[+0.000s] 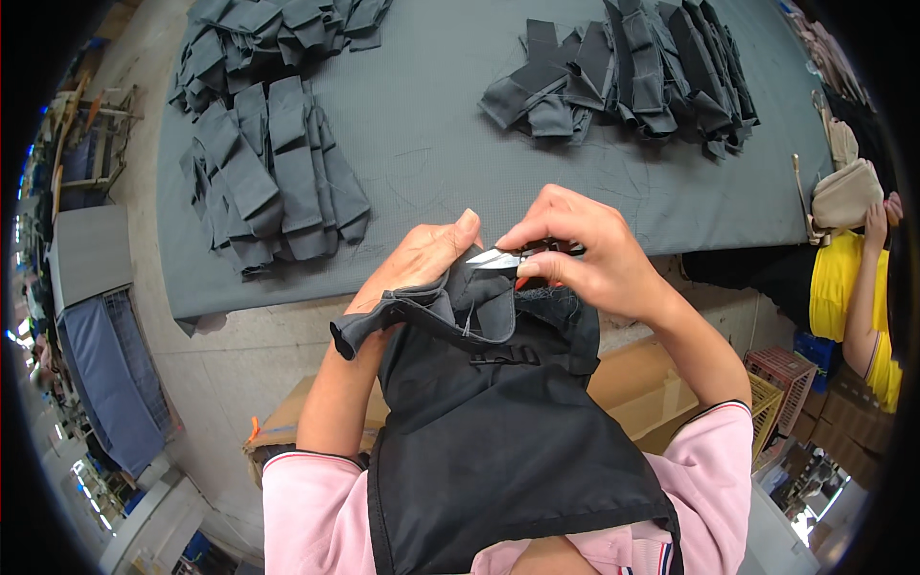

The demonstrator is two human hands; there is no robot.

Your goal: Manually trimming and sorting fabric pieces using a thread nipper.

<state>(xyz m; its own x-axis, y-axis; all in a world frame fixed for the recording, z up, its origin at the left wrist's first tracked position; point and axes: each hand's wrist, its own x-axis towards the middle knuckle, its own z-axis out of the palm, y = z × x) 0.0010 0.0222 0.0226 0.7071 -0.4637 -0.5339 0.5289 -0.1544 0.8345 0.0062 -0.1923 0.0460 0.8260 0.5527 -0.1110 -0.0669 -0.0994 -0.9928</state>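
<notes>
One snipper (494, 260) in the right hand (596, 251)

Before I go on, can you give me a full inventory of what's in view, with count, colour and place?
thread snips: one, silver blades with red at the handle, in the right hand
sewn fabric piece: one, dark grey, in the left hand
fabric heaps: at least three, dark grey, worktable's left and right
worktable: one, grey-green, ahead
cardboard boxes: at least two, brown, either side of the apron
plastic crates: at least two, reddish and yellow, right
co-worker: one, yellow top, far right
draped cloth: one, blue-grey, left
rim clutter: too blurred to count
apron: one, black, on the person
shirt: one, pink, under the apron
left hand: one, bare, centre
right hand: one, bare, centre
</notes>
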